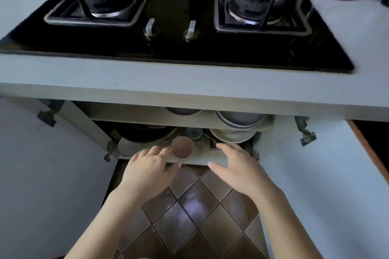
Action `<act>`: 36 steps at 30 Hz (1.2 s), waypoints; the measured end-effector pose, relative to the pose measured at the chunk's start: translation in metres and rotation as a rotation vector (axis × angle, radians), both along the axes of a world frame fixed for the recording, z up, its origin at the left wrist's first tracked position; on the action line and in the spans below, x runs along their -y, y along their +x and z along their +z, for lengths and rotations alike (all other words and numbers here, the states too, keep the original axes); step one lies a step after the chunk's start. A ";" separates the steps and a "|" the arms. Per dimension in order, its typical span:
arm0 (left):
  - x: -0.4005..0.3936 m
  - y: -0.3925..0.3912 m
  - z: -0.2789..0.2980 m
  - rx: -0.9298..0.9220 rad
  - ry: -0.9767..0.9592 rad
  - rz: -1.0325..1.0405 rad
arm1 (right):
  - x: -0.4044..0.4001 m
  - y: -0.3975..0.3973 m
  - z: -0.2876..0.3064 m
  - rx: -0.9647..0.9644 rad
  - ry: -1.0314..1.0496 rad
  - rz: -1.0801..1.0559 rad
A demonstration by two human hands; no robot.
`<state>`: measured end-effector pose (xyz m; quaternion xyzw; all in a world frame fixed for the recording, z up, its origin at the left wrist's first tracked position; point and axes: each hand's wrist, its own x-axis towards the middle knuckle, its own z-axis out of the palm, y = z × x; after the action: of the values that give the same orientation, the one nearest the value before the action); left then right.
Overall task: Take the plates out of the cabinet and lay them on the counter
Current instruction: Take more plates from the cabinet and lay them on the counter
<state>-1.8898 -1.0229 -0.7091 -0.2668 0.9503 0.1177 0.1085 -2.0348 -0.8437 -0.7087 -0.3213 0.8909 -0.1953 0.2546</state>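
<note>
**Hands at the open cabinet**

I see my left hand (150, 167) and right hand (235, 166) spread wide, empty, at the lower shelf (216, 159) edge. Beyond, stacked plates (230, 135) sit inside the cabinet; above, the tabletop (189, 84) carries a gas hob (179, 17).

A single wide-angle head camera looks steeply down from above the pale grey tabletop (189, 82), facing its front edge. It sits close, taking in the black glass two-burner hob (179, 27), the open cabinet (179, 120) beneath and the brown tiled floor (189, 206).
</note>
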 end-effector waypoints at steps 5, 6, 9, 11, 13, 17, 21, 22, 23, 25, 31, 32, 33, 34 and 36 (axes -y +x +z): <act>0.029 -0.016 -0.071 -0.074 -0.022 0.036 | 0.034 -0.021 -0.071 0.024 -0.091 -0.030; 0.034 -0.018 -0.086 -0.090 -0.024 0.047 | 0.039 -0.024 -0.084 0.021 -0.104 -0.032; 0.047 -0.026 -0.127 -0.109 0.003 0.070 | 0.051 -0.035 -0.123 -0.019 -0.123 -0.029; 0.055 -0.032 -0.151 -0.124 0.022 0.075 | 0.057 -0.042 -0.144 -0.061 -0.128 -0.020; 0.062 -0.038 -0.170 -0.159 0.010 0.073 | 0.062 -0.048 -0.161 -0.103 -0.140 -0.013; 0.077 -0.049 -0.196 -0.227 0.011 0.072 | 0.070 -0.059 -0.183 -0.147 -0.186 -0.013; 0.092 -0.063 -0.205 -0.351 0.053 0.068 | 0.081 -0.072 -0.198 -0.149 -0.228 -0.047; 0.097 -0.067 -0.206 -0.396 0.071 0.072 | 0.085 -0.077 -0.201 -0.134 -0.241 -0.068; 0.103 -0.070 -0.206 -0.438 0.089 0.077 | 0.091 -0.081 -0.205 -0.113 -0.259 -0.090; 0.117 -0.078 -0.208 -0.511 0.121 0.073 | 0.103 -0.090 -0.210 -0.084 -0.306 -0.137; 0.165 -0.102 -0.211 -0.680 0.268 0.014 | 0.133 -0.117 -0.220 -0.128 -0.459 -0.179; 0.172 -0.108 -0.212 -0.699 0.292 0.017 | 0.137 -0.120 -0.219 -0.139 -0.478 -0.173; 0.178 -0.114 -0.211 -0.716 0.336 0.028 | 0.141 -0.123 -0.218 -0.148 -0.490 -0.172; 0.183 -0.120 -0.211 -0.732 0.400 0.042 | 0.145 -0.126 -0.217 -0.150 -0.499 -0.176; 0.191 -0.134 -0.211 -0.747 0.515 0.060 | 0.153 -0.130 -0.214 -0.106 -0.538 -0.192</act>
<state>-2.0235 -1.2142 -0.9202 -0.1980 0.8559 0.4416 -0.1822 -2.1649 -0.9969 -0.9228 -0.3013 0.8455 -0.4308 0.0936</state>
